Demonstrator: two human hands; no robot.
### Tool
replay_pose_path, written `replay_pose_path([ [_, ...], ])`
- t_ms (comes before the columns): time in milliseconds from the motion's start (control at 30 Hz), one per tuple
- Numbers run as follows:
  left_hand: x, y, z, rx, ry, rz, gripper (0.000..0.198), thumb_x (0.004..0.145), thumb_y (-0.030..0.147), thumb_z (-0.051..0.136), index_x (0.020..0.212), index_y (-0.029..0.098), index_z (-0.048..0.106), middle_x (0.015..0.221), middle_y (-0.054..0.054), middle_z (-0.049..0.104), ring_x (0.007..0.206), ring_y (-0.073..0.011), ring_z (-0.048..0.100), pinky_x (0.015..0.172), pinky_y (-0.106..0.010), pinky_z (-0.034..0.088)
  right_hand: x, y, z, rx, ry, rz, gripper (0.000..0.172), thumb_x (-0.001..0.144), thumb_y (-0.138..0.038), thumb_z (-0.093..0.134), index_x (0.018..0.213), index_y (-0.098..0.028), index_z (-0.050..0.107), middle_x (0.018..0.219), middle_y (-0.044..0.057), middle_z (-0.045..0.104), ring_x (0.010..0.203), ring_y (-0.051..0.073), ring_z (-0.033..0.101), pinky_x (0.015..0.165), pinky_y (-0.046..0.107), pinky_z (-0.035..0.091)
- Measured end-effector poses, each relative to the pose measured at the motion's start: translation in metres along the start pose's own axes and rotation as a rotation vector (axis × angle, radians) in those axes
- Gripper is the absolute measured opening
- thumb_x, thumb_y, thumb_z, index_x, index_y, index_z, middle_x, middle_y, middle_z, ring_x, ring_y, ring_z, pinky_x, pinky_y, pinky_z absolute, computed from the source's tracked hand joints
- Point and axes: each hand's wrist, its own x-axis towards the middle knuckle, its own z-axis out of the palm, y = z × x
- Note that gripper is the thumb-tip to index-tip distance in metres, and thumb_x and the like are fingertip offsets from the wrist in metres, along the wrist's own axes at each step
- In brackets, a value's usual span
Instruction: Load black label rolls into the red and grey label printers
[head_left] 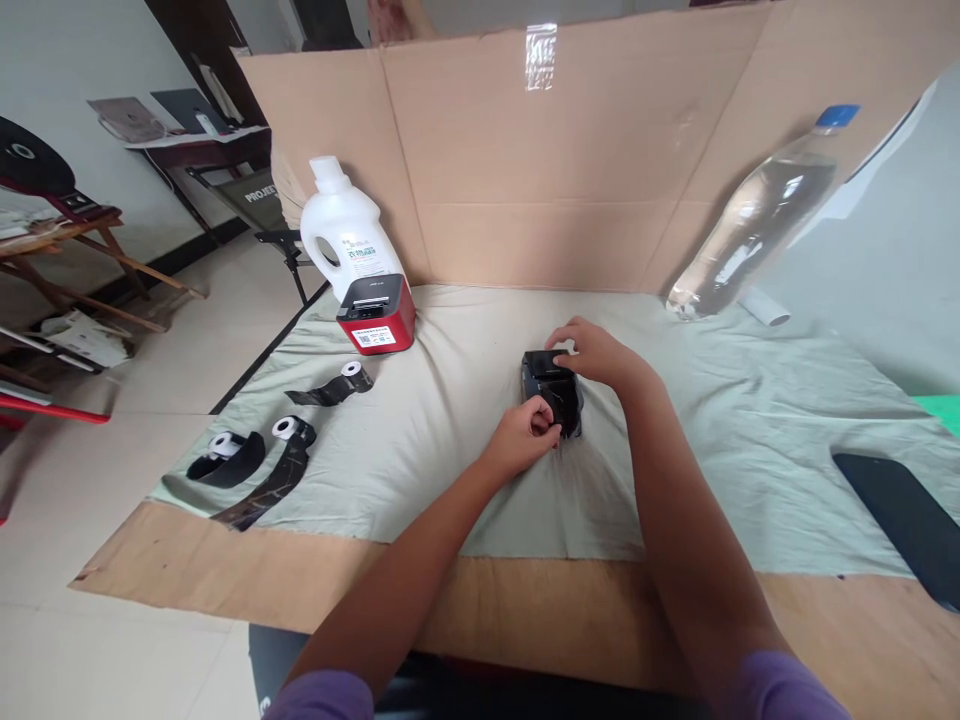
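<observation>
A small black box-shaped device (544, 364) stands on the cloth in front of me, with a dark hollow on its near side. My left hand (523, 436) has its fingers curled and pinched at the near left edge of this device. Across the far right corner lies my right hand (592, 353), thumb and fingers bent over the top and gripping it. The fingers hide part of the device, and its inside is too dark to make out.
Left on the cloth (442, 420) lie several rolls of black-backed paper (354, 376), partly unwound. Behind them are a red and black receipt printer (382, 318) and a white jug (352, 225). A clear bottle (765, 215) leans against the cardboard (555, 160); a phone (900, 510) lies right.
</observation>
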Motion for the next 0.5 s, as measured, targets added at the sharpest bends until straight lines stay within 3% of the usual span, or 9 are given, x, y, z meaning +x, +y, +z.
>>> replay_pose_path([
  [100,0.000,0.000,0.000,-0.004,-0.004,0.004,0.019,0.082,0.025,0.061,0.081,0.023,0.042,0.064,0.005,0.065,0.059,-0.0119,0.062,0.060,-0.023,0.044,0.003,-0.002,0.005,-0.014,0.079,0.042,0.035,0.084,-0.024,0.064,0.118,-0.025,0.071,0.121,0.010,0.058,0.112,0.028,0.056,0.099,0.042,0.046],
  [200,0.000,-0.001,-0.001,0.001,-0.014,0.005,0.018,0.082,0.025,0.060,0.079,0.023,0.042,0.065,0.005,0.064,0.061,-0.0125,0.064,0.062,-0.024,0.045,0.006,-0.001,0.012,-0.010,-0.039,0.174,0.046,0.085,-0.029,0.065,0.131,-0.026,0.065,0.134,0.011,0.058,0.126,0.032,0.051,0.106,0.044,0.042],
  [300,0.000,-0.001,-0.001,0.019,-0.023,0.005,0.017,0.082,0.025,0.060,0.078,0.022,0.043,0.066,0.005,0.065,0.061,-0.0121,0.063,0.062,-0.024,0.045,0.008,0.003,0.016,0.101,-0.198,0.237,0.050,0.089,-0.030,0.063,0.139,-0.023,0.059,0.143,0.009,0.057,0.128,0.028,0.054,0.108,0.038,0.042],
  [500,-0.002,0.001,-0.002,0.040,-0.030,0.024,0.019,0.084,0.027,0.060,0.077,0.022,0.043,0.066,0.005,0.064,0.063,-0.0122,0.063,0.064,-0.024,0.045,0.008,-0.006,0.016,0.070,-0.215,0.346,0.055,0.091,-0.028,0.062,0.145,-0.021,0.053,0.151,0.013,0.050,0.132,0.028,0.054,0.109,0.036,0.042],
])
